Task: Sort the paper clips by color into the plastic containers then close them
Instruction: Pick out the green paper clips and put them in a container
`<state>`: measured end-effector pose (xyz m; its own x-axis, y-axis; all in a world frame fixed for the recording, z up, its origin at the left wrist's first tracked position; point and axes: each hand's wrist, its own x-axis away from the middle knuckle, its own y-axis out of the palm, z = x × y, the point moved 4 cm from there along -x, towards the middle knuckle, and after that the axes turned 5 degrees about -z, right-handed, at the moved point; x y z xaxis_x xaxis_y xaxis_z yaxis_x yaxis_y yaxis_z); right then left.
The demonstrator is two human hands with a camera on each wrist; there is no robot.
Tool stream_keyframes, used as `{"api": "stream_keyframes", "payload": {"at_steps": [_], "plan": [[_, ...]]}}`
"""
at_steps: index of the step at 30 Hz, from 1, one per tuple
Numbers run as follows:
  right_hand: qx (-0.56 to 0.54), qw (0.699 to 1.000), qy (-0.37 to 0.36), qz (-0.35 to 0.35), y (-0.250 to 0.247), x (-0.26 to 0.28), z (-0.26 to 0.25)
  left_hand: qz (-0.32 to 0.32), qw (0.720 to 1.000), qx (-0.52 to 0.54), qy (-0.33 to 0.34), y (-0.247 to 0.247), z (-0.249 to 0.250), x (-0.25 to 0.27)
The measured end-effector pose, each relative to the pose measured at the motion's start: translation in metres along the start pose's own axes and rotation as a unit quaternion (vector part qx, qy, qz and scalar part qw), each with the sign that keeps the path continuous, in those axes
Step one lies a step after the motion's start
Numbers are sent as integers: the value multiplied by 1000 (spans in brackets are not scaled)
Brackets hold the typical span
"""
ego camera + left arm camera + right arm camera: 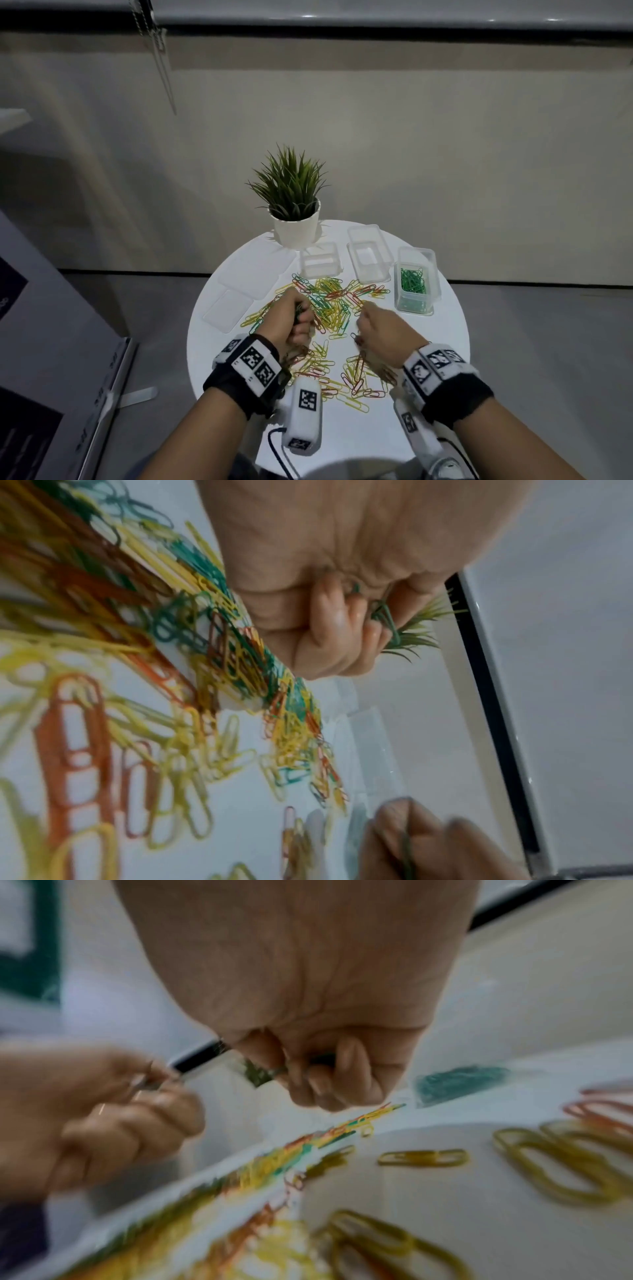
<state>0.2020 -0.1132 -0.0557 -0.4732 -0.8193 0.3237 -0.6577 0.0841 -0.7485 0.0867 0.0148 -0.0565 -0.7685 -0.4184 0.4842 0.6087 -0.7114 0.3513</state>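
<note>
Both fists are curled around green paper clips: the left hand [297, 318] over the mixed pile [334, 305], the right hand [378, 327] beside it. The green-filled container [434, 291] sits forward-right, nearer the right hand.

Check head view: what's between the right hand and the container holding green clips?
Bare white table between right hand and green-clip container; the mixed clip pile lies left of that gap.

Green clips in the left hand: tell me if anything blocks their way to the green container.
Nothing visible does. The left hand grips green clips above the pile. The green container sits open at the table's far right. The right hand is nearer the person than that line.
</note>
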Motion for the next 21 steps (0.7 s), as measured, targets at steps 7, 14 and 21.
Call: {"api": "stream_keyframes", "payload": {"at_steps": [7,14,21], "plan": [[-592,803,65,12,-17,4,12,1,886,-451,107,14,12,-13],[-479,875,64,-22,-3,-7,10,-36,675,-721,153,19,2,-19],[-11,1000,-12,1,-12,-13,1,-6,712,-688,138,-11,-2,-11]]}}
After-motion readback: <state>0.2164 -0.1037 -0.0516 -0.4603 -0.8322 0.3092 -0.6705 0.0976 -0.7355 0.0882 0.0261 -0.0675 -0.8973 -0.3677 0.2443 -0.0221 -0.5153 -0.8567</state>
